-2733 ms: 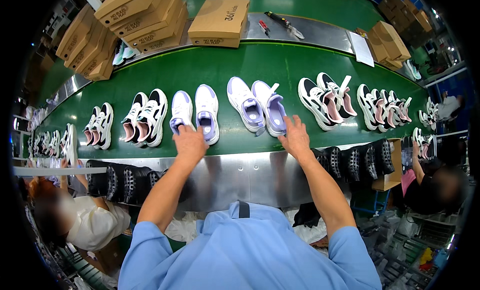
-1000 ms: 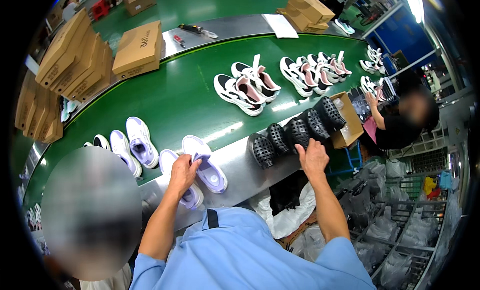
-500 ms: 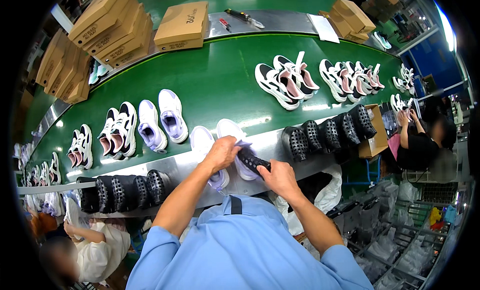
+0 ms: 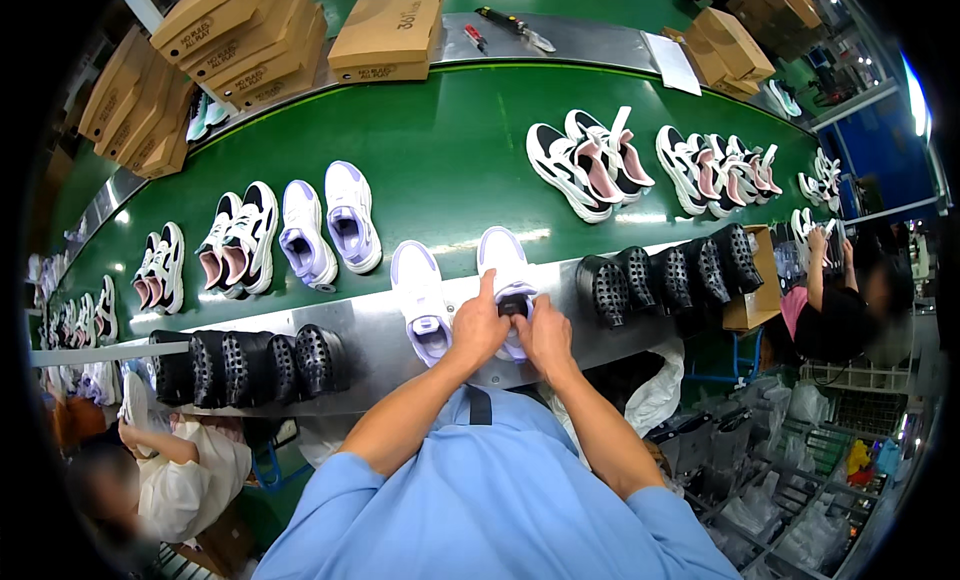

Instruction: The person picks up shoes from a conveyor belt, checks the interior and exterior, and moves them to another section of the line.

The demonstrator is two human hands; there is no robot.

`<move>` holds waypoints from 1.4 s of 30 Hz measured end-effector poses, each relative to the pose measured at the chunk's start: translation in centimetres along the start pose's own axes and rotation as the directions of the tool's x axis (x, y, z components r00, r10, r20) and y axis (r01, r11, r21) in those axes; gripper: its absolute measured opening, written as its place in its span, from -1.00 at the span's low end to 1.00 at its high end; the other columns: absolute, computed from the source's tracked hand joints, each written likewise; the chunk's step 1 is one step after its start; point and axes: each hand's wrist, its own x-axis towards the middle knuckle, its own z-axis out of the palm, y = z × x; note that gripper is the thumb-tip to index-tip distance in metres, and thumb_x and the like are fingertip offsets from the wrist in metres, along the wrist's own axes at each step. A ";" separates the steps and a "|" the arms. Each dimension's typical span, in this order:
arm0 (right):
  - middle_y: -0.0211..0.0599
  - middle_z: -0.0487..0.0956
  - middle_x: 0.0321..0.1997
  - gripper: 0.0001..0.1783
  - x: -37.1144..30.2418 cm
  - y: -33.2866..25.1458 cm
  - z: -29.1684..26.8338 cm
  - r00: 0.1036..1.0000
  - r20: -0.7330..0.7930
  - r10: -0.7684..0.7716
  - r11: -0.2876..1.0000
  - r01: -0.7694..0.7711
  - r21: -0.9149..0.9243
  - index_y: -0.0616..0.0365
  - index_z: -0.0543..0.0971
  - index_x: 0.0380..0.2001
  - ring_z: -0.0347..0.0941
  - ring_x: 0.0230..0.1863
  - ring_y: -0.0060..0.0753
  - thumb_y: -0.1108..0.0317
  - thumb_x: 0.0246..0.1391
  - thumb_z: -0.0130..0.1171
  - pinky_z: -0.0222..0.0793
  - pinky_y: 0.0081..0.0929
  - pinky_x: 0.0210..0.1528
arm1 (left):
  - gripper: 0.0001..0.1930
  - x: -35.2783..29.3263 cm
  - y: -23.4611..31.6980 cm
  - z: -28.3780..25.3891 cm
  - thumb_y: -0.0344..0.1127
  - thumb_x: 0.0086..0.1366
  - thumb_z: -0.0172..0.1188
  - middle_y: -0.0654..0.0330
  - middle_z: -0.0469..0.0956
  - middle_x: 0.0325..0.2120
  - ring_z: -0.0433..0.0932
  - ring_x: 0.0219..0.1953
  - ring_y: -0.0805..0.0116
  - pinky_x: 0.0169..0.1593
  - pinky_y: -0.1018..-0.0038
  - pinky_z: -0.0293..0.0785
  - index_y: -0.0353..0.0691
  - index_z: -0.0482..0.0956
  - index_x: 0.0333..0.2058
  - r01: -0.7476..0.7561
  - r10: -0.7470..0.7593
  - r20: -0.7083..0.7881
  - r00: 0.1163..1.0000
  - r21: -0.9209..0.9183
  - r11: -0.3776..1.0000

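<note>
Before me a white and lilac sneaker (image 4: 501, 248) stands toe away on the metal edge of the bench. At the left of its opening is my left hand (image 4: 480, 326), index finger stretched along the upper and the other fingers curled at the collar. My right hand (image 4: 546, 336) is closed on the right of the collar, thumb near the opening. A black shoe insert (image 4: 514, 306) shows inside the opening, mostly hidden by the shoe and my fingers. The matching white and lilac sneaker (image 4: 416, 280) stands just left, untouched.
Black studded shoe inserts stand in rows at right (image 4: 640, 280) and left (image 4: 270, 366). Another lilac pair (image 4: 345, 215) and black-and-white sneakers (image 4: 575, 170) sit on the green belt (image 4: 440, 160). Shoeboxes (image 4: 385, 35) lie beyond. Co-workers (image 4: 190, 480) sit at both sides.
The black insert, held in my right hand over the shoe before, is now inside the shoe opening. Both hands have come together at the collar, and the left no longer lifts the tongue.
</note>
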 end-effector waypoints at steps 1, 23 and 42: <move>0.23 0.63 -0.16 -0.58 0.9 -0.1 0.1 0.999 -0.007 0.052 0.998 -0.052 -0.024 0.35 0.47 -0.08 0.59 -0.11 0.38 0.30 0.12 0.36 0.49 0.15 -0.05 | -0.04 0.3 0.0 0.4 -0.35 0.12 0.39 -0.25 0.66 -0.41 0.67 -0.27 -0.31 -0.15 -0.12 0.56 -0.13 0.08 0.47 0.010 -0.010 -0.007 1.000 -0.002 1.000; 0.21 0.58 -0.01 -0.40 -0.7 -3.6 1.2 0.975 0.179 0.134 0.984 -0.152 0.092 0.32 0.46 -0.03 0.53 0.05 0.32 0.10 0.06 0.46 0.46 0.09 0.09 | -0.53 -8.7 -3.3 -10.4 -0.11 0.14 0.48 -0.18 0.59 -0.28 0.61 -0.18 -0.20 -0.05 0.04 0.58 -0.33 0.62 -0.10 -0.048 0.187 -0.229 0.955 0.505 0.862; -0.11 0.60 -0.15 -0.65 -1.7 -2.6 0.1 0.797 -0.340 -0.499 0.844 0.536 0.018 0.17 0.56 -0.13 0.51 -0.05 0.15 0.36 0.00 0.39 0.52 -0.05 -0.13 | -0.65 -7.4 -0.7 -3.7 -0.43 0.22 0.29 -0.11 0.60 -0.21 0.63 -0.21 -0.16 -0.23 0.02 0.55 -0.28 0.46 -0.03 -0.140 0.179 -0.227 0.957 0.179 0.974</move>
